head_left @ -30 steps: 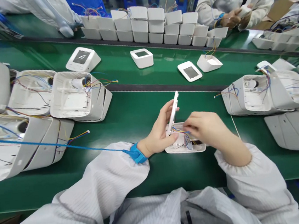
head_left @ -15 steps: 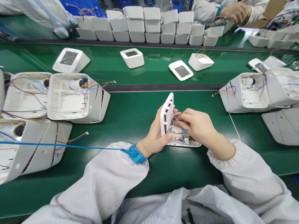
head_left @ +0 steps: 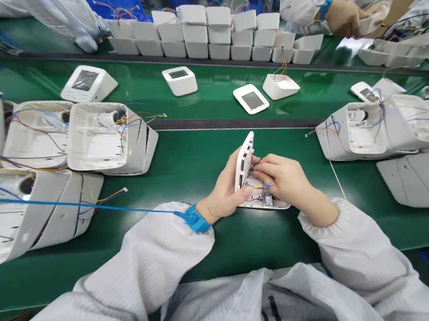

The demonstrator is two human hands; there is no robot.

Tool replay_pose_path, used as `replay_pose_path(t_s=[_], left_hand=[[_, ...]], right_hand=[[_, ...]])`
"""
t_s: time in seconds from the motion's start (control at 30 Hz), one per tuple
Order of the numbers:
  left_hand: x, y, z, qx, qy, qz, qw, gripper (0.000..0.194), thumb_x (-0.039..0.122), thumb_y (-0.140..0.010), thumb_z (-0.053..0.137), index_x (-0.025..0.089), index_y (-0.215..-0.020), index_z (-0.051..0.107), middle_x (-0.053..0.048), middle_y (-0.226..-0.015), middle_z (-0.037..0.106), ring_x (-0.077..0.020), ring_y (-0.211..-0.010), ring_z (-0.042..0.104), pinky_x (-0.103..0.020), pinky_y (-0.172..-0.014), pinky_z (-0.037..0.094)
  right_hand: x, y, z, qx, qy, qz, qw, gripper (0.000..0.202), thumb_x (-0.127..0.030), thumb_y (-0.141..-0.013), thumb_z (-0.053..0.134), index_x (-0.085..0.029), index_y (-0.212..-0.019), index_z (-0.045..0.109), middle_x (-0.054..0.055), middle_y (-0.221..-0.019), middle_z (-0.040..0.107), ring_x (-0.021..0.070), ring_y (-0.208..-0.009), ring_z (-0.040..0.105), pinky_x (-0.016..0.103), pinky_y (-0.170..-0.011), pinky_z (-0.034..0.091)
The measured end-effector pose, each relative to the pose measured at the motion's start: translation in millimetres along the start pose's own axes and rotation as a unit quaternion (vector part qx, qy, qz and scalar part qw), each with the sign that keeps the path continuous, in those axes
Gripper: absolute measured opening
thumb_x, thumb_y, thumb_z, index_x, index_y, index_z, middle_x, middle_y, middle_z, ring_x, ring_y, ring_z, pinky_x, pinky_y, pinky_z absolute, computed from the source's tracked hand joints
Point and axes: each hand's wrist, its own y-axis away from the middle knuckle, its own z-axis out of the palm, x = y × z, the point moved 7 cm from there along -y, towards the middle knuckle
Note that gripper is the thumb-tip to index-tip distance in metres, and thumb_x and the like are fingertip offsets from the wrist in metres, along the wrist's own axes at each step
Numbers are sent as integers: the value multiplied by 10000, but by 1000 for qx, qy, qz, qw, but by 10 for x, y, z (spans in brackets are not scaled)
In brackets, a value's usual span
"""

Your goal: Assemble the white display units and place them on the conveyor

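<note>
My left hand grips a white plastic front panel, which stands tilted on edge with its inner side facing right. Below and to the right of it, a white housing lies open on the green bench. Coloured wires run between the two parts, and a small white connector shows inside the housing. The fingers of my right hand are pinched together at the wires, close behind the panel. What exactly they hold is hidden by the fingers. A blue wrist strap with a cord is round my left wrist.
Wired white housings are stacked on the left, and more housings on the right. Beyond a dark rail, a green belt carries several white devices. Rows of housings and a co-worker's hands are farther back.
The devices on the belt have shifted left. In my left hand the panel leans more to the right, while my right hand stays at the wires. The co-worker's hands have moved.
</note>
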Motion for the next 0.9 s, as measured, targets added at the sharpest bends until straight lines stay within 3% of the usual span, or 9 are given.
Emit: replay_pose_path(t_s=[0.17,0.43,0.63,0.8,0.9], left_hand=[[44,-21,13,-17,-20,17,1000,823,564,-813,642,195,-1484,339,-161,-1364,535,-338,-1256,529,-506,-1093,403],[182,-78,110,-54,-40,32,997,740,484,-851,622,220,-1488,355,-145,-1409,521,-327,-1247,545,-466,-1047,455],[212,-102,131,-62,-70,25,995,729,502,-847,625,213,-1472,385,-146,-1379,541,-325,-1208,569,-456,-1024,471],[105,-63,46,-21,-29,11,999,779,532,-814,656,201,-1461,377,-157,-1358,533,-328,-1249,533,-487,-1065,432],[33,-44,-9,4,-36,-13,999,807,579,-802,648,192,-1455,373,-159,-1325,550,-333,-1241,532,-519,-1076,413]], right_hand=[[-20,-1,8,-10,10,-11,1000,257,-274,-970,495,-192,-898,728,48,-888,703,152,-836,636,265,-679,427],[-37,-20,46,-38,96,-12,995,280,-243,-961,468,-173,-796,684,50,-752,626,153,-671,534,300,-570,299],[-97,-41,96,-83,121,-7,989,199,-210,-934,505,-143,-873,682,78,-845,661,172,-701,560,315,-582,315],[15,-36,-80,-69,15,56,996,257,-283,-971,495,-183,-896,720,58,-866,675,165,-777,612,281,-624,406],[-11,-11,-231,-72,-147,15,986,234,-373,-943,570,-223,-1044,719,46,-976,662,155,-885,631,274,-757,487]])
